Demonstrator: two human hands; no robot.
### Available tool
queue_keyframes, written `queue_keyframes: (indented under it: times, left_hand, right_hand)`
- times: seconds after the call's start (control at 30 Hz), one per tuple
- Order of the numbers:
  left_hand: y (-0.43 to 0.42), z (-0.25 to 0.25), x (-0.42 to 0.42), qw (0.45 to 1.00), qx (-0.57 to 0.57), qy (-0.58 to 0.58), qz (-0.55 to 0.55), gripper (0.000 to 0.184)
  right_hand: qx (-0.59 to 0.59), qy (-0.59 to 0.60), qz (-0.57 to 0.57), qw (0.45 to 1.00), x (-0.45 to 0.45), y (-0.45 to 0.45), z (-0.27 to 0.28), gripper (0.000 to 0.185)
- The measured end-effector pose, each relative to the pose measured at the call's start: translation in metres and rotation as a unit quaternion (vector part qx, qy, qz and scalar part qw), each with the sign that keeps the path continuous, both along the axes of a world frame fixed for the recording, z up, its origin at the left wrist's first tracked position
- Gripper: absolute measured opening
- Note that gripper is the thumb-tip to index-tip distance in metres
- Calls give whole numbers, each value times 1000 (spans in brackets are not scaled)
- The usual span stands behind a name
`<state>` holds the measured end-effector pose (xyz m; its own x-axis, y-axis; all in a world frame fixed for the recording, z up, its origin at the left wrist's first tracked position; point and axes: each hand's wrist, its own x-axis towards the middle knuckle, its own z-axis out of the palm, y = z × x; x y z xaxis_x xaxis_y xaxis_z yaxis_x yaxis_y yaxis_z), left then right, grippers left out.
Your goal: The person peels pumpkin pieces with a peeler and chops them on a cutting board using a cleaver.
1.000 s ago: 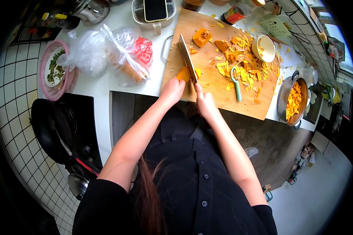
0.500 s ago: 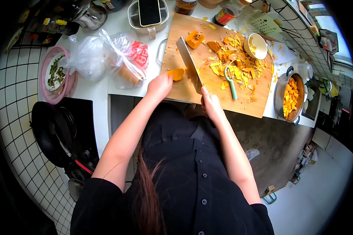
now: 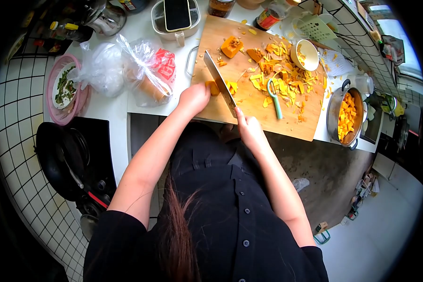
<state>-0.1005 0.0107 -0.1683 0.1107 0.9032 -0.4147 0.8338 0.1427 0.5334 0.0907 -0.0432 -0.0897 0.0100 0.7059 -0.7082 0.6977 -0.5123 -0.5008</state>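
My left hand (image 3: pixel 195 98) is closed on an orange pumpkin piece (image 3: pixel 213 88) at the left front of the wooden cutting board (image 3: pixel 256 115). Gripped by its handle in my right hand (image 3: pixel 249 128), a cleaver (image 3: pixel 219 82) has its blade against or just right of that piece. Small cut bits (image 3: pixel 231 86) lie on the blade's right side. Farther back are a larger pumpkin chunk (image 3: pixel 231 47) and a smaller one (image 3: pixel 254 55). Peelings (image 3: pixel 286 84) cover the board's right part, with a green-handled peeler (image 3: pixel 276 104) and a tilted cream bowl (image 3: pixel 305 55) among them.
A metal pot (image 3: pixel 334 114) of pumpkin pieces stands right of the board. To the left are plastic bags (image 3: pixel 150 75) and a pink basket (image 3: pixel 51 96) holding a plate of greens. A phone (image 3: pixel 177 14) rests on a clear container (image 3: pixel 191 31); a black wok (image 3: pixel 51 157) sits lower left.
Since half a second ago, the cleaver has shifted left, close to the pumpkin piece. Small cut bits now show right of the blade. The view has shifted slightly.
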Motion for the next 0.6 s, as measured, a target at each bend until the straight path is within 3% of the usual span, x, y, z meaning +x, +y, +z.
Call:
queue_keyframes:
  times: [0.37, 0.47, 0.6]
  left_hand:
    - [-4, -9, 2, 999, -9, -13, 44, 37]
    - [-19, -3, 12, 999, -33, -3, -9, 37]
    - [-35, 1, 25, 996, -86, 13, -1, 44]
  right_hand:
    - [32, -31, 36, 998, -21, 6, -23, 73]
    - [46, -34, 24, 998, -21, 1, -40, 73]
    - [6, 22, -18, 1000, -9, 8, -37, 79]
